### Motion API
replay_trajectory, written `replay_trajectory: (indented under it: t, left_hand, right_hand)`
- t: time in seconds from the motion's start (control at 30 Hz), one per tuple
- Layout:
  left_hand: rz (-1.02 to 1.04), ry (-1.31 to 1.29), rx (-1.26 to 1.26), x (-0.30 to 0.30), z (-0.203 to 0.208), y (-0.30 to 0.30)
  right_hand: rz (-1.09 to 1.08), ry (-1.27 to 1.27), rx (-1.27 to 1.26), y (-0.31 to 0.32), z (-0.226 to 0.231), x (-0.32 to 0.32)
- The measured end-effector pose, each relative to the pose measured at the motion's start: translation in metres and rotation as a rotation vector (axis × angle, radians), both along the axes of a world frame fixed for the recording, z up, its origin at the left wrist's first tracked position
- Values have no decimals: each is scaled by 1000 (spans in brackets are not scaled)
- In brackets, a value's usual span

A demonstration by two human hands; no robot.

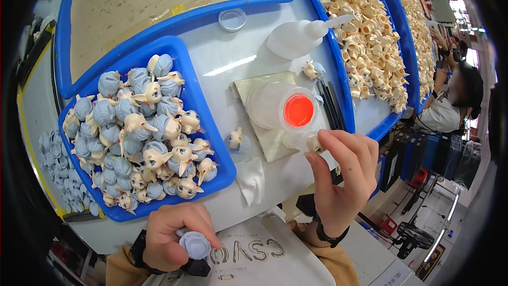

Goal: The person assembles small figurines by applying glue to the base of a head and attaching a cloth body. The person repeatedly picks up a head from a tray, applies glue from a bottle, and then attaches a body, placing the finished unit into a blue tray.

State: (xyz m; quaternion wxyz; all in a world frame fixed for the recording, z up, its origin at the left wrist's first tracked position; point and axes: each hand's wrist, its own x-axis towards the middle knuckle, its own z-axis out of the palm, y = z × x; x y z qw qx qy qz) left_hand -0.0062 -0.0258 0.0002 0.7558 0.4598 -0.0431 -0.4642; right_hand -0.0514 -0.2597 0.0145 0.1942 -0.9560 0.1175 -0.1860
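My left hand [172, 233] is closed around a pale blue-grey doll hair piece [195, 245], its hollow side facing up, low over my lap. Between thumb and fingertips my right hand [346, 175] pinches a small cream doll face piece [316, 145], partly covered by the fingers. That piece is close beside a small translucent cup [297, 139]. Just beyond stands a whitish translucent container [264, 103] with a bright red-orange round area [299, 110], on a pale square pad [278, 151]. One doll head [237, 141] with blue-grey hair lies left of the pad.
A blue tray [225, 172] of haired doll heads stands left, near loose hair pieces [58, 169]. Another blue tray [346, 107] holds cream face pieces at right. A white squeeze bottle [293, 39], black tools [331, 106] and a white cloth [251, 180] lie between. A person [450, 98] sits far right.
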Motion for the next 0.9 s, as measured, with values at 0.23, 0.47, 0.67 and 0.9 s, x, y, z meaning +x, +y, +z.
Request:
replay_trajectory:
  t: [0.23,0.47,0.67,0.9]
  left_hand:
    - [-68,-118,3,4,1,-6]
    - [-86,-87,-3,3,1,-5]
    - [-82,-73,17,2,2,-6]
    - [-75,-28,14,0,2,-5]
  right_hand:
    - [30,-21,58,-1,-3,0]
    - [16,-9,29,-5,-2,-6]
    - [-11,-81,50,-4,-9,-12]
    - [-22,-129,65,-3,-16,-15]
